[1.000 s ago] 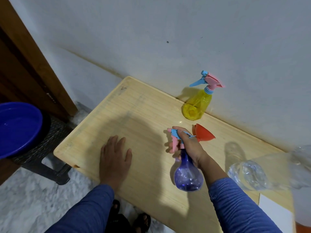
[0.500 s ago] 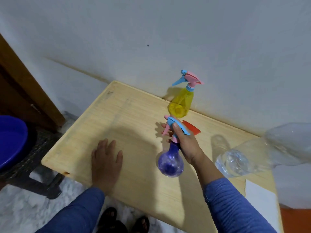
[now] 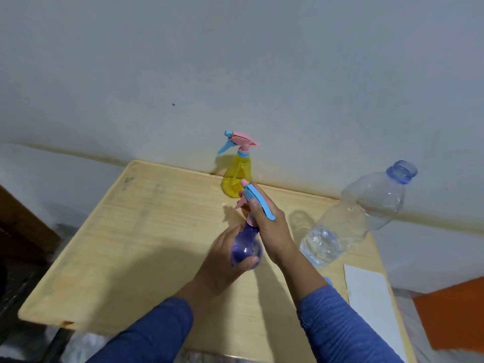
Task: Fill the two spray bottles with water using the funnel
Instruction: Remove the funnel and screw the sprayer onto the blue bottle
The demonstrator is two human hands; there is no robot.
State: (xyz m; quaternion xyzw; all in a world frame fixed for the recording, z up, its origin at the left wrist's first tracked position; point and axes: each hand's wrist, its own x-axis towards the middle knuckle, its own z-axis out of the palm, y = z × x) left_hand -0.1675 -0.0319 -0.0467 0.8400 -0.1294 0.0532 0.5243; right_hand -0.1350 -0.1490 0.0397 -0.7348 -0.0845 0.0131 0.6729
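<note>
Purple spray bottle [image 3: 245, 247]: held above the wooden table [image 3: 146, 231], in front of the yellow spray bottle [image 3: 237, 176]. Left hand [image 3: 225, 260] cups its body; right hand [image 3: 269, 226] wraps its trigger head [image 3: 255, 199], apparently for unscrewing. Water bottle [image 3: 353, 218] right, uncapped. Funnel unseen.

The right hand [image 3: 272, 231] hides the purple spray bottle [image 3: 246, 247] neck.

White paper sheet [image 3: 366, 292] on wooden table [image 3: 136, 231], right front; orange object [image 3: 453, 313] beyond right edge; grey wall [image 3: 235, 61] behind.
</note>
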